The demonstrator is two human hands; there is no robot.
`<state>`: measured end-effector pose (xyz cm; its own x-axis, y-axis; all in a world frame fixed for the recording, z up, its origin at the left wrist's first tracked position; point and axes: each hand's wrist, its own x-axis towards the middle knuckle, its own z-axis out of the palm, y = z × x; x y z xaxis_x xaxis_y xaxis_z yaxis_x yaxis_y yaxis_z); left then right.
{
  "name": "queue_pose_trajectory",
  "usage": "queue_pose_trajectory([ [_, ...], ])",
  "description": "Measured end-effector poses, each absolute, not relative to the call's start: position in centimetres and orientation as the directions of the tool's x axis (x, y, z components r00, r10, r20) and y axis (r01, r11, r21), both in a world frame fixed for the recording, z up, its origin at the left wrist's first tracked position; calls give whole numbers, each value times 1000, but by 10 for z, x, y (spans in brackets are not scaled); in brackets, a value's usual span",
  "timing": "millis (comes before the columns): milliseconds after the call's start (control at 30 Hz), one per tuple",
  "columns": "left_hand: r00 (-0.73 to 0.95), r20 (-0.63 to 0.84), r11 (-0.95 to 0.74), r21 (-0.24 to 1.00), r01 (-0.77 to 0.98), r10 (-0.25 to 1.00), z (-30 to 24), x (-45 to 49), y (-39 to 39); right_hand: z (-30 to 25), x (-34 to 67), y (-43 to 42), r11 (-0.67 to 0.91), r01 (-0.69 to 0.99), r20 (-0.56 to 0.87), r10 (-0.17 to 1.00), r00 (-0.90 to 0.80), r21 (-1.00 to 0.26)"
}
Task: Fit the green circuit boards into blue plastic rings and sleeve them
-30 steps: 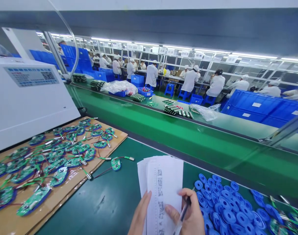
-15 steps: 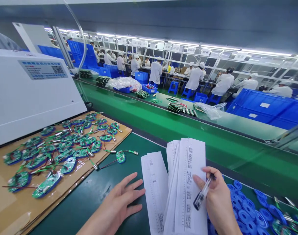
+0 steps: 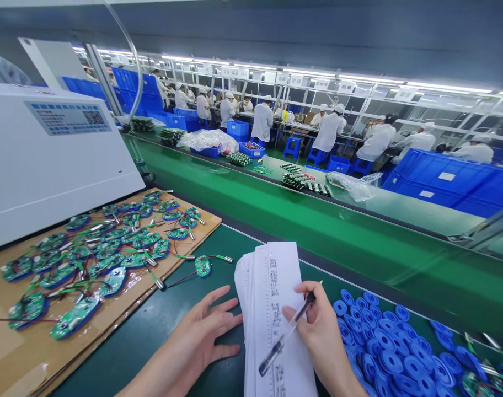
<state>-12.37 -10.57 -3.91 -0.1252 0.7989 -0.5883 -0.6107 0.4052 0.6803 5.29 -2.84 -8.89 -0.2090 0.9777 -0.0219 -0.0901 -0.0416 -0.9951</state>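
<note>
Right hand (image 3: 324, 336) pinching papers (image 3: 260, 314) and pen (image 3: 277, 347) together; left hand (image 3: 208, 328) splayed, gripping nothing, just beside the sheets, blue rings (image 3: 386, 343) heaped rightward.

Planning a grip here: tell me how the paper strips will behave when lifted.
The paper strips will probably flex, since those behind look curved near the top. They may slide apart, as their edges sit unevenly. They're likely light: the right hand holds them plus a pen.
</note>
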Motion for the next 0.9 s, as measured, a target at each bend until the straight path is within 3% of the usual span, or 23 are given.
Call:
queue_pose_trajectory([
  [200, -106, -529, 368, 706, -605, 842, -47, -116, -97, -88, 44, -27, -13, -59, 0, 978, -210, -998],
  [367, -33, -326, 281, 859, -427, 945, -71, -106, -86, -94, 36, -31, -7, -150, 15, 989, -149, -989],
  [500, -115, -313, 248, 889, -385, 943, -69, -97, -72, -88, 38, -26, 170, 77, 160, 980, -118, -982],
  [633, -65, -339, 283, 864, -415, 939, -39, -88, -38, -60, 64, -6, 255, 279, 248, 967, -60, -926],
  [767, -17, -298, 269, 884, -383, 955, -15, -79, 25, -35, 99, 3, 263, 244, 286, 956, 66, -933],
  [900, 3, -293, 279, 906, -318, 956, -18, -57, 99, -32, 125, -4, 240, 243, 267, 960, 85, -940],
])
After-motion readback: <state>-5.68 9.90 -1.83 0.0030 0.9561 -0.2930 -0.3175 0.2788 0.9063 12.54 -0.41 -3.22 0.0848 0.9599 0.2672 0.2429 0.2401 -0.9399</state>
